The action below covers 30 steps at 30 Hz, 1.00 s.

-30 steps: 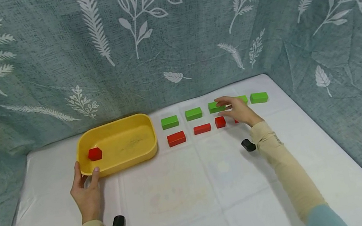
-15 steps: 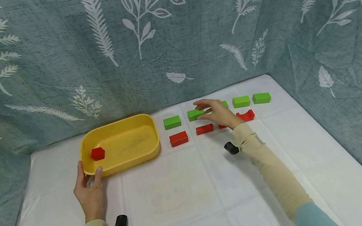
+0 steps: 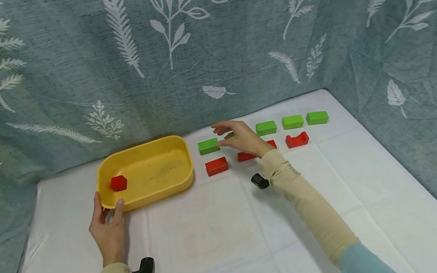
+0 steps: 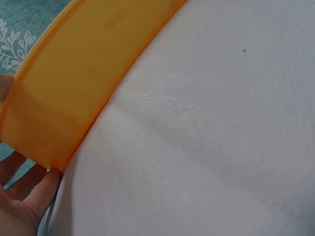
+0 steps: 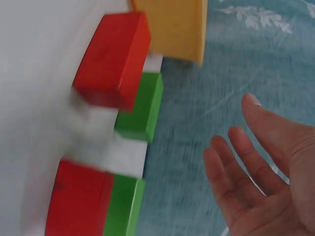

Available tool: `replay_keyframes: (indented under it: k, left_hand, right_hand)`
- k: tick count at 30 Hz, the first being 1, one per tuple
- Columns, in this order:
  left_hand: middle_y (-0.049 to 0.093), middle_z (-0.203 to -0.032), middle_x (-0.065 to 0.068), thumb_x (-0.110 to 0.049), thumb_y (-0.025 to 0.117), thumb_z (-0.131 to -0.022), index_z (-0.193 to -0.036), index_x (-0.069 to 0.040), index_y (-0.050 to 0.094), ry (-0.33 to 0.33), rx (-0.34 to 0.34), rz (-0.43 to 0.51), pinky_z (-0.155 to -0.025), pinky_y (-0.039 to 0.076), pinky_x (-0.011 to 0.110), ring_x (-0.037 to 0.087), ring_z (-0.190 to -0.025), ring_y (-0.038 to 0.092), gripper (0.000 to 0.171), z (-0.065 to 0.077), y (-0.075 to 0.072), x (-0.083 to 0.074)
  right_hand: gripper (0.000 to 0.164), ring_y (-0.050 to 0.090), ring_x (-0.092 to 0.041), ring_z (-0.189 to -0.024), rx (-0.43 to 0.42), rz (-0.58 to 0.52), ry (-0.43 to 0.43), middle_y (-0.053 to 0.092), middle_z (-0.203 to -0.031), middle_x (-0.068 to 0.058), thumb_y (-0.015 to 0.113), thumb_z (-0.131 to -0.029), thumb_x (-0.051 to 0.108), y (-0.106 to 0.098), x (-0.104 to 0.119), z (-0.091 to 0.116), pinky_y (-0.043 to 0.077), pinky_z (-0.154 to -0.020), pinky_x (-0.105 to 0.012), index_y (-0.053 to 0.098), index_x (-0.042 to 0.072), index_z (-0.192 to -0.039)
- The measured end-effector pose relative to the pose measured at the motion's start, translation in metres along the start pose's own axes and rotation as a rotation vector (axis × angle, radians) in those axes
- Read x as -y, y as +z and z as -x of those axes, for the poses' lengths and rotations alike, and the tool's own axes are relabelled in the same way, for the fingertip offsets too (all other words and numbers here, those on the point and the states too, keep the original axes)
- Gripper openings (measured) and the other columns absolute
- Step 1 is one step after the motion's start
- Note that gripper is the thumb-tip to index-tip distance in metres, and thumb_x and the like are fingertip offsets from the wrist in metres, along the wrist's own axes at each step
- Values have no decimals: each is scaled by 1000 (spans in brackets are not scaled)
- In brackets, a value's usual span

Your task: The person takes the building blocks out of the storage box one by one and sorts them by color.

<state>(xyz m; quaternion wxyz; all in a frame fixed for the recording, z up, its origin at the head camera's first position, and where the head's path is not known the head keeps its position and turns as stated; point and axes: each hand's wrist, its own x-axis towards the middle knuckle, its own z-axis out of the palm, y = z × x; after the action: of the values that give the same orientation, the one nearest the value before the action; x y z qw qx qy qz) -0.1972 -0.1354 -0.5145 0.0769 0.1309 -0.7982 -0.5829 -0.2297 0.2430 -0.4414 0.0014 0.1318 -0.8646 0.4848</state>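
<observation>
My left hand [image 3: 108,231] grips the near left corner of a yellow tray [image 3: 162,168], thumb at the front rim and fingers along the end. In the tray lies a red hexagonal block [image 3: 119,183]. My right hand [image 3: 244,139] hovers over the rows of blocks, fingers spread, nothing between them. Its fingertips overlap the right end of the leftmost green block [image 3: 206,147] in the head view, and it mostly hides the second green block. Below is a red rectangular block [image 3: 217,166]; in the right wrist view the right hand [image 5: 266,182] is well apart from the blocks.
Farther right in the back row stand three green blocks [image 3: 266,128]. A thin red block [image 3: 246,156] is partly covered by the right hand. A red block with a curved notch [image 3: 297,140] ends the front row. Behind the white-covered table [image 3: 204,256] hangs a patterned curtain [image 3: 150,95].
My right hand has moved left along the rows, from near the third green block to beside the leftmost one, uncovering the notched red block. My left hand stays on the tray.
</observation>
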Motion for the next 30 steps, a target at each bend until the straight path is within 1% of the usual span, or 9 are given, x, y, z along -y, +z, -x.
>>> replay_keyframes:
  k: [5,7,9,11,16,23,27,30]
  left_hand:
    - [29,-143,-18,-35,58,-85,-135,-44,27,-6,-3,15,-104,32,25,15,-125,35,60,1,-3,-2]
    - [29,-143,-18,-35,58,-85,-135,-45,27,-10,-5,18,-105,31,24,14,-125,34,59,0,-4,-3]
    - [28,-143,-18,-36,58,-85,-135,-45,26,-13,-6,16,-106,30,23,14,-125,33,60,0,-4,-3]
    - [28,-143,-19,-37,58,-85,-135,-45,26,-12,-4,18,-106,30,23,13,-125,33,60,0,-5,-3]
    - [27,-143,-20,-39,58,-84,-136,-44,26,3,6,25,-105,31,24,14,-125,34,61,-1,-8,-4]
    - [27,-142,-20,-39,58,-84,-136,-43,26,26,13,23,-107,28,26,13,-125,34,62,-1,-8,-2]
    - [28,-142,-21,-38,58,-84,-136,-44,27,11,9,33,-108,28,26,13,-125,34,61,-1,-6,-1]
    - [28,-142,-20,-37,59,-84,-136,-43,27,4,16,43,-108,27,27,13,-125,34,61,0,-5,-2]
  right_hand:
    - [51,55,-23,-105,14,14,-62,58,-116,-11,68,-79,10,16,10,-11,48,-86,-27,51,9,-127]
    - [51,55,-22,-105,22,19,-73,58,-116,-11,68,-79,10,23,14,-15,48,-87,-26,51,8,-127]
    - [50,55,-24,-105,32,11,-80,58,-116,-11,68,-79,11,30,18,-19,48,-87,-26,51,8,-126]
    - [50,55,-22,-105,48,13,-78,57,-117,-10,68,-80,13,36,23,-23,48,-87,-24,51,8,-127]
    - [49,55,-20,-104,70,6,-77,57,-118,-9,67,-80,15,51,34,-30,48,-87,-25,51,7,-126]
    - [49,54,-25,-106,125,-1,-88,56,-120,-14,66,-82,16,77,51,-39,46,-90,-27,50,3,-127]
    - [49,55,-26,-105,153,-6,-104,55,-119,-15,66,-82,14,94,56,-45,48,-89,-29,49,2,-127]
    - [49,56,-26,-105,170,-6,-107,55,-119,-17,66,-81,12,105,58,-47,48,-88,-25,49,1,-126]
